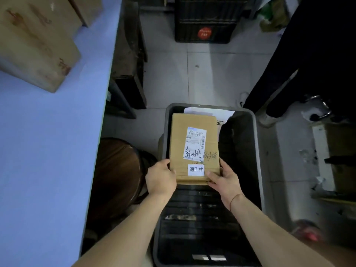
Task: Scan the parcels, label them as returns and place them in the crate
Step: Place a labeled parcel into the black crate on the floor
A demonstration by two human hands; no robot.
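Head view is showing your two forearms reaching down over the grey crate on the floor. Your left hand is gripping the near left corner of the cardboard parcel, fingers curled round its edge. Your right hand is holding the near right corner, thumb lying on top beside the white return label and fingers wrapping underneath. You are holding the parcel flat over the far half of the crate, its shipping label and handwriting facing up; whether it is resting on anything I cannot tell. White paper is lying at the crate's far end, partly under the parcel. Left of the crate a round wooden stool is standing against the blue worktop, which is carrying large cardboard boxes at its far side. Beyond the crate a black crate with a red sticker is sitting on the tiled floor. To the crate's far right a person in dark trousers is standing.
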